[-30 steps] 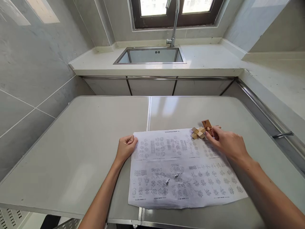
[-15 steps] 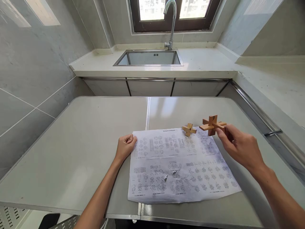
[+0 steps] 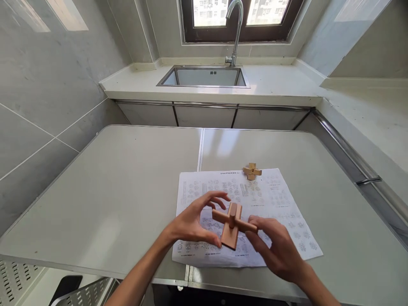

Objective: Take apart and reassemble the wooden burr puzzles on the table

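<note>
A wooden interlocking puzzle (image 3: 233,225), shaped like a cross with crossed flat pieces, is held above the paper. My right hand (image 3: 277,246) pinches the end of its right arm between thumb and fingers. My left hand (image 3: 194,219) is beside the puzzle's left side, thumb and fingers spread apart in a wide curve; the thumb tip is close to the lower flat piece, and I cannot tell whether it touches. Beneath both hands lies a creased sheet of paper (image 3: 280,187) printed with rows of small diagrams.
A smaller wooden cross puzzle (image 3: 252,171) rests on the paper's top edge. The grey folding table (image 3: 95,191) has a seam down its middle. Beyond its far edge are a counter with a sink (image 3: 204,77) and a faucet (image 3: 236,32). A dark object (image 3: 66,289) lies below the left front edge.
My right hand has brought the puzzle from the paper's upper right toward me and turned it. My left hand has left the paper's left edge, opened, and come beside the puzzle.
</note>
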`<control>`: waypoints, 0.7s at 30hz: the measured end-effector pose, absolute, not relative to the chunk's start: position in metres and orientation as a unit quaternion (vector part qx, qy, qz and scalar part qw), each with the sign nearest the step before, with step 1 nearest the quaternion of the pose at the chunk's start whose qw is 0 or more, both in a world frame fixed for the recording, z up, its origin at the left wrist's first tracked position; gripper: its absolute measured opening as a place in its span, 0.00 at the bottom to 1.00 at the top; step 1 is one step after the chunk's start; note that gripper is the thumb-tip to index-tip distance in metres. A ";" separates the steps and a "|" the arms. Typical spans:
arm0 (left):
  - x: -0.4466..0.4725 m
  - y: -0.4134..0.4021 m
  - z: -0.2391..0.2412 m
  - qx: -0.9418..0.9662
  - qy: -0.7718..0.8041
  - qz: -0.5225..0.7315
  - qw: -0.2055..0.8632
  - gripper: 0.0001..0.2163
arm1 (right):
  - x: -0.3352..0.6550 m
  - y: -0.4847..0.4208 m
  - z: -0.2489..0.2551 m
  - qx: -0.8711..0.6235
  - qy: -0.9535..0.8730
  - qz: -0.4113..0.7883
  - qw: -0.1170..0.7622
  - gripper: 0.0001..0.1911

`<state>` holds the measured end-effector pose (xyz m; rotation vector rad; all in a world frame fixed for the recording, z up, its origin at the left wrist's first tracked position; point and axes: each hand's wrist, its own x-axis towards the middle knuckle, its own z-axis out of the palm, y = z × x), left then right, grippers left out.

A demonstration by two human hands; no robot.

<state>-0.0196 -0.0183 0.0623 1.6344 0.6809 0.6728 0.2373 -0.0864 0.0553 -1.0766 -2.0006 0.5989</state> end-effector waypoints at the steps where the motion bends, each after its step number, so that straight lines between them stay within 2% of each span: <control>1: -0.019 -0.021 0.062 0.698 0.274 0.277 0.601 0.48 | 0.233 -0.089 0.053 -0.413 -0.791 0.240 0.381 0.13; 3: -0.020 -0.026 0.062 0.699 0.255 0.260 0.616 0.51 | 0.226 -0.092 0.049 -0.400 -0.801 0.251 0.368 0.11; 5: -0.021 -0.032 0.061 0.707 0.263 0.263 0.601 0.49 | 0.223 -0.094 0.045 -0.397 -0.805 0.257 0.358 0.10; 9: -0.024 -0.043 0.056 0.732 0.323 0.290 0.525 0.43 | 0.221 -0.093 0.040 -0.410 -0.809 0.275 0.318 0.11; 15: -0.023 -0.050 0.051 0.775 0.353 0.290 0.437 0.42 | 0.221 -0.089 0.042 -0.404 -0.814 0.325 0.262 0.06; 21: -0.018 -0.052 0.053 0.835 0.355 0.273 0.319 0.41 | 0.216 -0.091 0.032 -0.417 -0.826 0.263 0.272 0.10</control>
